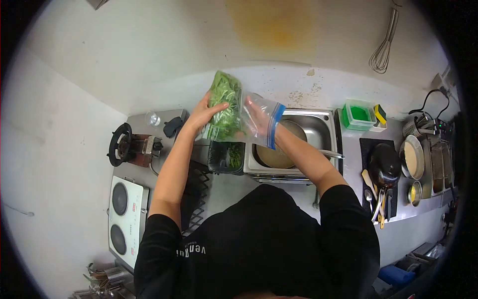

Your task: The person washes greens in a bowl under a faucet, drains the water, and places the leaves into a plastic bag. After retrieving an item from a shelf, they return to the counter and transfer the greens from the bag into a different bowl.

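My left hand is closed on a clear zip bag of leafy greens, with the thumb across its front. The bag's blue zip edge lies around my right wrist. Inside the bag's mouth, my right hand shows through the plastic with its fingers stretched out beside the greens. Below the bag stands a black bin with some green leaves in it. To its right, a pan with a metal handle sits in the steel sink, partly hidden by my right forearm.
On the left are a portable gas burner and a white double hotplate. A green container, a dark pan with utensils, and a metal bowl stand on the right. A whisk hangs on the wall.
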### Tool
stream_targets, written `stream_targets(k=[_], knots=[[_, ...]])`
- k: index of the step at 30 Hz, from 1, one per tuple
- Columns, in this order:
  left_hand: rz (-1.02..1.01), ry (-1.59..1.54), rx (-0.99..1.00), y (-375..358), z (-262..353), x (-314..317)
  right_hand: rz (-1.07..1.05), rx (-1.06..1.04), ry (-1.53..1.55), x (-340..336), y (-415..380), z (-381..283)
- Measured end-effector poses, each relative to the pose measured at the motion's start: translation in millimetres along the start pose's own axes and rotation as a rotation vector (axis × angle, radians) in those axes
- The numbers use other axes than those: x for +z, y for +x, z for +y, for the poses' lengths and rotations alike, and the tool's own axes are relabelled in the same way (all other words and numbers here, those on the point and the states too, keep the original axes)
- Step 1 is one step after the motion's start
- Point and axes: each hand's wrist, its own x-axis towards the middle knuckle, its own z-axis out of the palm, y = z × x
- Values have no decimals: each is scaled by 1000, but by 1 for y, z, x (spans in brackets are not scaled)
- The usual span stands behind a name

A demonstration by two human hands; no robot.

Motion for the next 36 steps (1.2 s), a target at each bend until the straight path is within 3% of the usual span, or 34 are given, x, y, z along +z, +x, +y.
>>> stream_targets(k=[2,4,6,8,10,16,24,36], knots=[[16,246,96,-1,29,9,0,-93,42,-15,11,4],[0,285,95,5,51,17,-155,-151,218,-27,19,1],[-17,366,206,20,61,21,-186,-163,258,-22,14,-9],[-33,342,193,30,74,28,-244,-202,316,-13,5,-26],[25,533,305,38,82,31,-217,-241,295,-5,-2,-35],[-23,517,364,51,109,45,-255,-306,289,-23,-9,-55],[12,743,555,48,142,66,-261,-453,190,-13,-32,-73],[-54,781,613,55,148,90,-287,-498,422,-8,-38,-74]])
